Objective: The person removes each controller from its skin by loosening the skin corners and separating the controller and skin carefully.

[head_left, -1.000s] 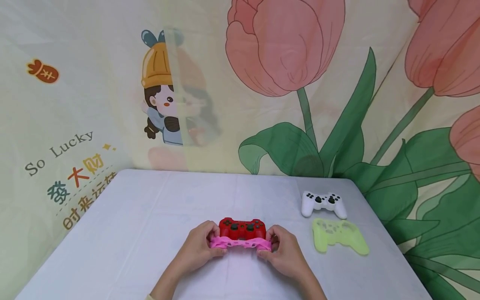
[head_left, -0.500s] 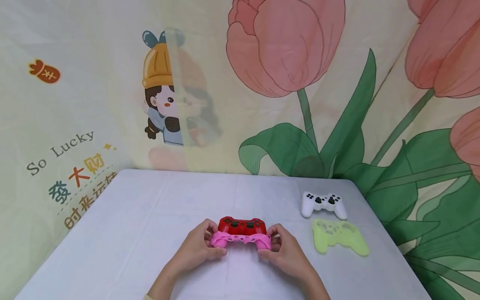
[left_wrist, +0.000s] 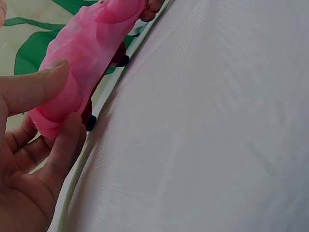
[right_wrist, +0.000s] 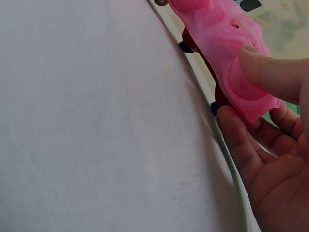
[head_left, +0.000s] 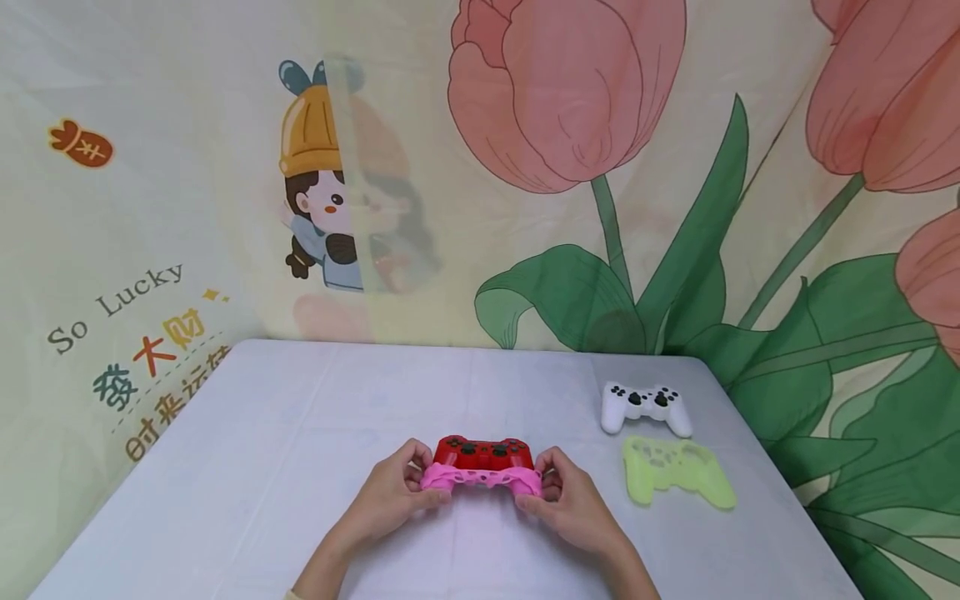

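Observation:
A red game controller (head_left: 483, 454) with dark sticks stands in front of me, its lower part inside a stretchy pink controller cover (head_left: 482, 477). The cover wraps both grips, while the red button face shows above its edge. At the left end, my left hand (head_left: 390, 493) pinches the cover and controller, thumb on the near side and fingers behind. My right hand (head_left: 567, 502) holds the right end the same way. In the left wrist view the pink cover (left_wrist: 87, 48) looks wrinkled under the thumb. In the right wrist view the cover (right_wrist: 227, 43) has small holes.
To the right on the white-clothed table (head_left: 360, 400) lies a white game controller (head_left: 647, 408). Just nearer than it is a flat pale green controller cover (head_left: 675, 472). A printed tulip curtain (head_left: 562, 100) hangs behind the table's far edge.
The near edge of the pink cover has risen a little, and its grip ends bulge fuller than a second ago. Both hands keep their hold with only slight finger shifts.

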`<action>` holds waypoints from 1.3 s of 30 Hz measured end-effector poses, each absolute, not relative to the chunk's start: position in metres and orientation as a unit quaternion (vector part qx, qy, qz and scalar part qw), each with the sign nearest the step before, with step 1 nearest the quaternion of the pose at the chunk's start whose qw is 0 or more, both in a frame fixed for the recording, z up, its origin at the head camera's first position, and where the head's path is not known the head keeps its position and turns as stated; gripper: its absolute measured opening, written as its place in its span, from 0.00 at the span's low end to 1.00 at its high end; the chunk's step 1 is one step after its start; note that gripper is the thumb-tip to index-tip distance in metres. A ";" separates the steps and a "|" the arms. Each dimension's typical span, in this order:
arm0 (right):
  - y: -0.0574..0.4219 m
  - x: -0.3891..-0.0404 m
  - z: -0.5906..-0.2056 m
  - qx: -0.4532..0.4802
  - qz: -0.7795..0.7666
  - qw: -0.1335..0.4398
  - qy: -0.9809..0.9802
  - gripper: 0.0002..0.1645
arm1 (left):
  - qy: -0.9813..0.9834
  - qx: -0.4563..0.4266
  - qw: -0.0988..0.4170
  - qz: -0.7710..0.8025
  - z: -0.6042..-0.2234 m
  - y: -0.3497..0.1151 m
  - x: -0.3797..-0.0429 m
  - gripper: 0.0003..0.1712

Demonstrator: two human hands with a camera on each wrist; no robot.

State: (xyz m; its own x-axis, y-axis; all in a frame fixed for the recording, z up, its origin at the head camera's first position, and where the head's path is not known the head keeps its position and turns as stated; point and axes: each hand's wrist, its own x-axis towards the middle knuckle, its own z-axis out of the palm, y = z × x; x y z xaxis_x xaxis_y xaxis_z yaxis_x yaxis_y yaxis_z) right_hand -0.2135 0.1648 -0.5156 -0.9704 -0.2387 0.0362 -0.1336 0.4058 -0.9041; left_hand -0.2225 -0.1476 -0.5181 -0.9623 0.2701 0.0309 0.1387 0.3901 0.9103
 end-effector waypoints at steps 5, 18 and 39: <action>0.164 -0.214 -0.515 -0.106 -0.520 0.048 0.846 0.27 | 0.831 0.115 0.067 0.540 -0.517 -0.145 -0.223 0.27; 0.163 -0.213 -0.515 -0.103 -0.509 0.054 0.853 0.27 | 0.827 0.096 0.076 0.549 -0.517 -0.142 -0.222 0.25; 0.160 -0.212 -0.514 -0.087 -0.499 0.043 0.861 0.27 | 0.831 0.092 0.075 0.544 -0.516 -0.140 -0.221 0.24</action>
